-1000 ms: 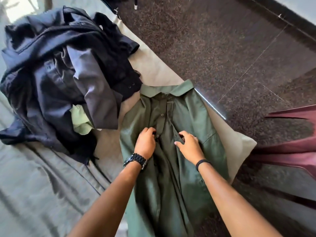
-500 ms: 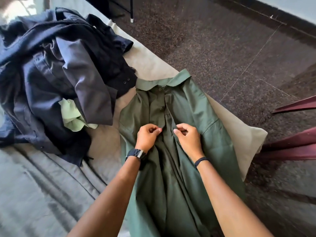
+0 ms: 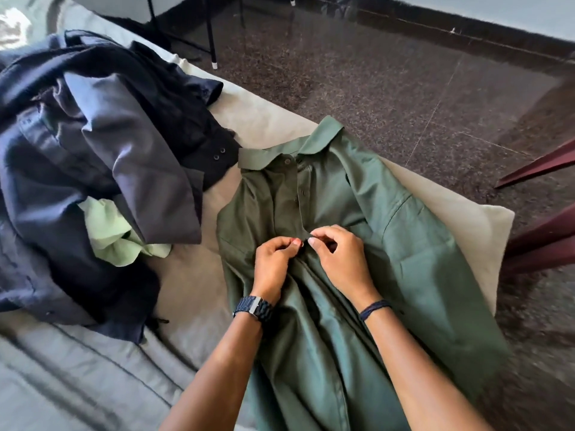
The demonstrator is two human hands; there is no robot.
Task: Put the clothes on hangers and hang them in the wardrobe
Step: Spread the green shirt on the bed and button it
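A dark green collared shirt (image 3: 413, 244) lies flat, front up, on the corner of a bed, collar away from me. My left hand (image 3: 273, 265), with a black watch at the wrist, pinches the left edge of the button placket at mid-chest. My right hand (image 3: 342, 259), with a dark wristband, pinches the opposite placket edge right beside it, fingertips almost meeting. The buttons above my hands look fastened. No hanger and no wardrobe are in view.
A heap of dark navy and grey clothes (image 3: 93, 169) with a pale green garment (image 3: 109, 234) lies on the grey bedsheet (image 3: 77, 368) at left. Dark speckled floor (image 3: 389, 82) lies beyond. Black metal legs (image 3: 211, 42) stand at the top; maroon panels (image 3: 541, 244) show at right.
Both hands have drawn together on the placket, from resting apart on the shirt to pinching its two edges at one spot. The camera view has tilted up and shifted.
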